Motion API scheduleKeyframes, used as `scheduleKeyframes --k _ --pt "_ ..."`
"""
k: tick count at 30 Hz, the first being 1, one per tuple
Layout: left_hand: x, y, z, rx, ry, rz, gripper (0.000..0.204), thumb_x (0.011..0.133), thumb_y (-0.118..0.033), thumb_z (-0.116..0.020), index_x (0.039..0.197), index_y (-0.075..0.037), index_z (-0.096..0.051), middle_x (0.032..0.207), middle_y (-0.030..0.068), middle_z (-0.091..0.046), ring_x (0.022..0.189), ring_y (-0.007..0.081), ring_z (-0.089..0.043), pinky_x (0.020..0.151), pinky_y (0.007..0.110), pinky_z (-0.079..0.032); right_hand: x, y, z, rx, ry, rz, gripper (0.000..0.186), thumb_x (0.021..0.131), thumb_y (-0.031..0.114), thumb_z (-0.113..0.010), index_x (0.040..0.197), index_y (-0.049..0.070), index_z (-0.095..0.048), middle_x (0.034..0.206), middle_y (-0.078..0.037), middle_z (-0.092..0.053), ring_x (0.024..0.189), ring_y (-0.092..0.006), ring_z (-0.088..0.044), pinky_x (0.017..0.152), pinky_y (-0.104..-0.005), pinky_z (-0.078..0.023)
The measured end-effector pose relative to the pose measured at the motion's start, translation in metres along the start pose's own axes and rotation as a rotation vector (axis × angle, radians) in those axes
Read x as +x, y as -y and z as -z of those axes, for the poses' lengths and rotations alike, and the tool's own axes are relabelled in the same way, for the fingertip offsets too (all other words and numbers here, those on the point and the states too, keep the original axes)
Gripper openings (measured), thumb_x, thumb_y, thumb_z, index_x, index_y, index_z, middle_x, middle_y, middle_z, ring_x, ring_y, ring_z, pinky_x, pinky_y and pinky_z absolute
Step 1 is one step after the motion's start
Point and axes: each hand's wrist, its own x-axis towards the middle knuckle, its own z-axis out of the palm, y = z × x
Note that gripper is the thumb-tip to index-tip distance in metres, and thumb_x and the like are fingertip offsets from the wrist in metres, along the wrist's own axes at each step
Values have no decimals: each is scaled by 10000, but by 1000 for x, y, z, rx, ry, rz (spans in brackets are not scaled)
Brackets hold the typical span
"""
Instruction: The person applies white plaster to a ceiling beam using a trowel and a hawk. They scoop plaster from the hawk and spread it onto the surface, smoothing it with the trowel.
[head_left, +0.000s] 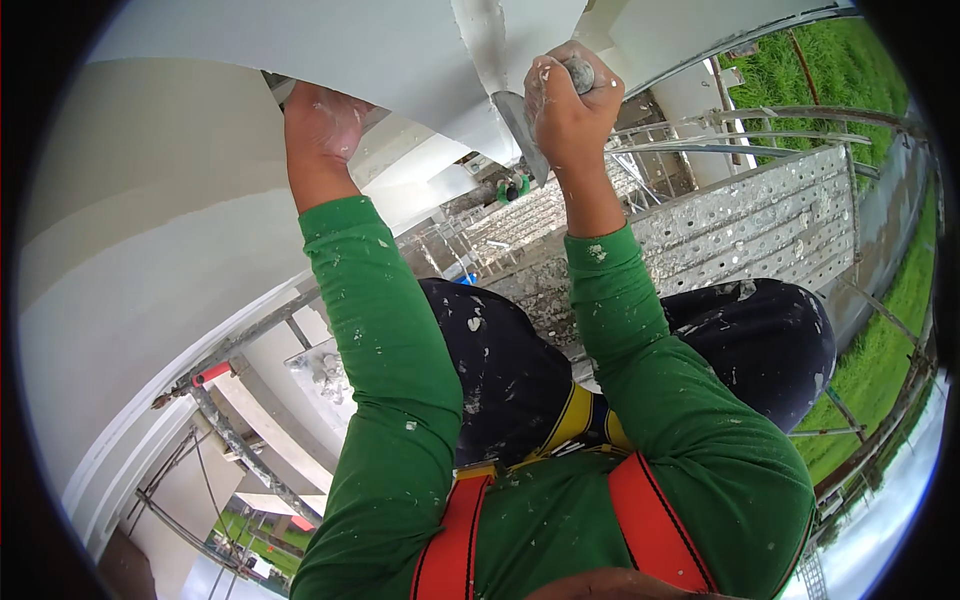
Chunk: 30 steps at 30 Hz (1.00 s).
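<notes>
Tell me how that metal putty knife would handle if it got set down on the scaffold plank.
The putty knife in the right hand looks thin-bladed, so probably light and slightly springy. Its flat blade likely wouldn't roll. Wet filler smeared on it may make it slippery, and the perforated scaffold plank is narrow, so it could slide off.

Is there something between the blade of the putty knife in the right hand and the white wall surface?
Nothing visible. The right hand grips the putty knife, and its blade lies directly against the white wall. The left hand presses on the wall farther left, away from the blade.
</notes>
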Motion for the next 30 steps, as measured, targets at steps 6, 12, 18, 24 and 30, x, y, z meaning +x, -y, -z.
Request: scheduleKeyframes --k 6,12,18,24,30 --pt "3 -2 10 71 149 -63 463 1008 -321 -415 1367 -30 -449 1397 121 -460 1279 308 -446 1048 452 -400 5 -1 -8 -65 38 48 170 822 18 -601 662 -3 -547 546 32 -477 526 -24 -400 452 -236 -314" --pt "-3 1 -2 85 28 -25 530 960 -397 -523 1341 -29 -494 1329 94 -527 1225 277 -494 1008 454 -412 -16 -107 57 -309 -148 70 185 814 71 -622 660 -1 -549 515 -3 -461 506 -72 -393 468 -281 -349" --pt "-1 6 3 74 -29 -44 460 988 -374 -445 1354 -98 -485 1377 79 -487 1273 276 -456 1043 466 -393 -14 -96 97 -1059 -92 -89 295 875 308 -649 833 16 -667 859 -181 -629 790 -383 -622 718 -477 -499" --pt "21 15 12 57 35 -111 426 980 -370 -469 1292 -85 -526 1282 83 -544 1209 269 -507 1011 447 -432 19 -52 135 -1176 303 -505 327 872 339 -594 909 32 -700 836 -208 -693 845 -407 -655 822 -446 -518" --pt "20 21 3 59 19 -135 369 983 -362 -470 1213 -86 -555 1158 79 -594 1081 264 -578 932 436 -501 18 10 206 -21 465 -711 372 927 303 -658 1058 -44 -683 857 -92 -703 605 -134 -661 507 -237 -517"
